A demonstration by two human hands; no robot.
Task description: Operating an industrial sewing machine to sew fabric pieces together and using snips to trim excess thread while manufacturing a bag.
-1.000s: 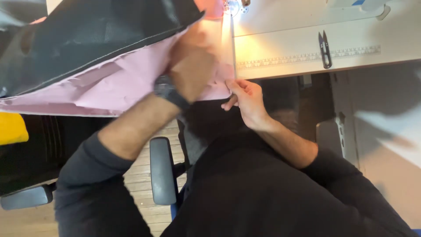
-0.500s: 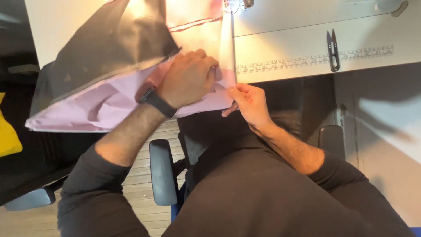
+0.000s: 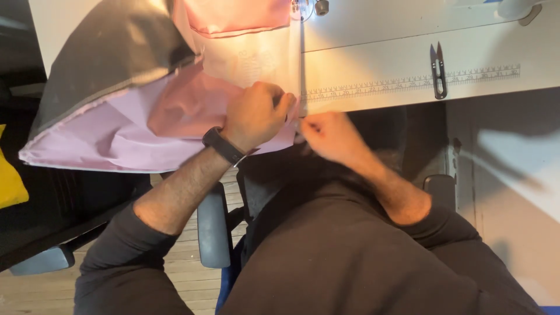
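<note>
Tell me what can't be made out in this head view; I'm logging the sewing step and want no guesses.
- Needle area of the sewing machine: cut off by the top edge.
- Right hand: motion-blurred, so its grip on the pink fabric edge is unclear.
- Left hand: its palm and the fabric under it are hidden by the hand itself.
- Ruler markings: too small to read.
- Thread snips: blade tips too small.

Pink fabric (image 3: 175, 116), black-backed, crumpled over table edge.

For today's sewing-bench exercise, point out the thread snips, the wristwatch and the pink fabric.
thread snips (image 3: 438, 73): head view, on the black handle.
wristwatch (image 3: 223, 146): head view, on the dark band.
pink fabric (image 3: 116, 137): head view, on the folded lilac-pink panel.
</note>
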